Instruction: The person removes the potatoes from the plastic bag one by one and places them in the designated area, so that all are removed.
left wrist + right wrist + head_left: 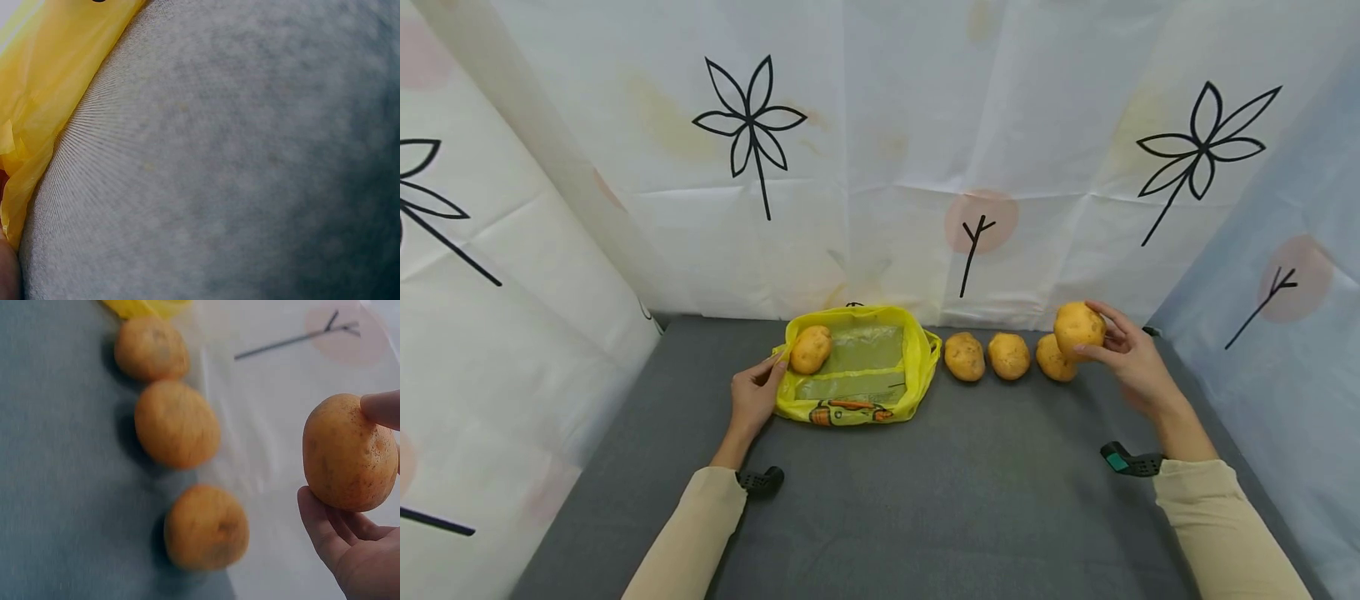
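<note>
My right hand (1126, 354) grips a potato (1078, 331) between thumb and fingers, raised off the table at the right. In the right wrist view that potato (350, 453) shows large, thumb on one side and fingers on the other. With its fingertips my left hand (756, 396) pinches the left rim of a yellow plastic bag (917, 367), whose mouth is spread open. Inside the bag, at its left, lies one potato (811, 349). The left wrist view shows mostly cloth and the side of the bag (50, 81), with only a bit of finger at the edge.
Three potatoes stand in a row right of the bag: one beside it (964, 357), a middle one (1009, 357) and a third (1055, 360) partly behind the held potato. Grey cloth (955, 500) covers the table. Patterned white curtains (880, 150) rise behind and at both sides.
</note>
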A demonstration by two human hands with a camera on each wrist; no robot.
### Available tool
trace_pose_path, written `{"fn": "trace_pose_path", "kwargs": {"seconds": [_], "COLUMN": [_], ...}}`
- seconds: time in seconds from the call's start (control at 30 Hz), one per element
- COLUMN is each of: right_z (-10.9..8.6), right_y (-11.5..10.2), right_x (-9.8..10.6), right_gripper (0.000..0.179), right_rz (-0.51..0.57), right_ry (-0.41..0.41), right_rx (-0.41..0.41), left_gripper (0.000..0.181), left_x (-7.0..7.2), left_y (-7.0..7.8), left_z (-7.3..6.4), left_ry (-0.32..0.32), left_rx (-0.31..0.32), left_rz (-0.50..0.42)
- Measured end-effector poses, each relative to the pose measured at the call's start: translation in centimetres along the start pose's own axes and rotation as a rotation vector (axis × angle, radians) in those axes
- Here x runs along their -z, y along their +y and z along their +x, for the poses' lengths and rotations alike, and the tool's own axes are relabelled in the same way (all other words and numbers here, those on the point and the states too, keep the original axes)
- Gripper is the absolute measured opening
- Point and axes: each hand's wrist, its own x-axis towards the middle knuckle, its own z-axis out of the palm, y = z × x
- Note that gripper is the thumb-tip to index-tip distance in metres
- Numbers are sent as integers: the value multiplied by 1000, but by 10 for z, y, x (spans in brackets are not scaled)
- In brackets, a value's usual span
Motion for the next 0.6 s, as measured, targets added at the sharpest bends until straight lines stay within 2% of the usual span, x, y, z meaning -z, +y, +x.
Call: {"fn": "trace_pose_path", "kwargs": {"seconds": [0.23,0.43,0.6], "right_z": [-1,0,0], "right_y": [24,47,65], "right_x": [27,40,51], "right_gripper": [76,79,80], "right_rz": [128,-6,-103], "right_ry": [42,87,83], "right_rx": [-105,-214,-288], "left_gripper": [37,37,38], "left_x": [0,-1,-1], "left_y": [0,0,1], "left_z": [0,0,0], "left_ry": [-4,2,-5], "left_rx": [-3,9,13], "left_rz": [1,10,6]}}
